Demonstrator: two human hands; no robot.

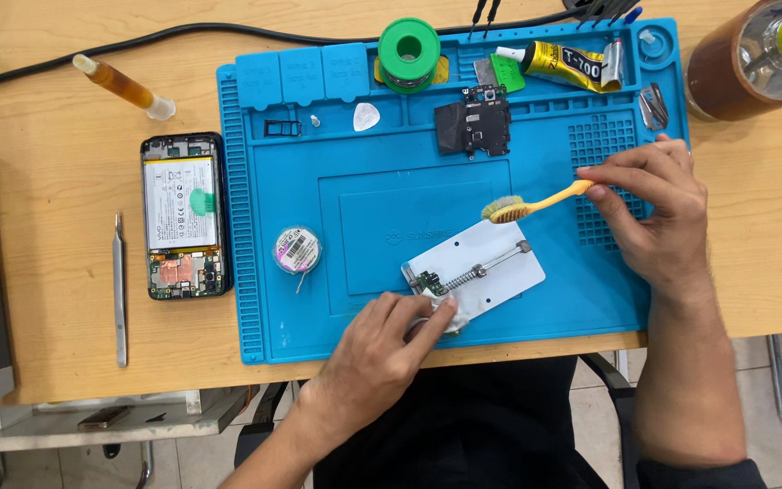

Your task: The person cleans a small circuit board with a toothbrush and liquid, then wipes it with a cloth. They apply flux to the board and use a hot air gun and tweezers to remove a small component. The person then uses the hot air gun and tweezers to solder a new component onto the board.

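The left hand (382, 349) presses a white wipe (450, 317) at the near-left corner of the white board holder (486, 272) on the blue mat (264, 272). The right hand (653, 213) pinches a yellow toothbrush (536, 203) — long axis left-right, bristles pointing left, above the holder. Risk: hard scrubbing could dislodge the small clamped circuit board (427, 281).

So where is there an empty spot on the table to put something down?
Bare wood lies between the tweezers and the opened phone, and right of the blue mat below the tape roll. The mat is bare between the small wire spool and the white holder plate. Its top edge is crowded with glue, solder and parts.
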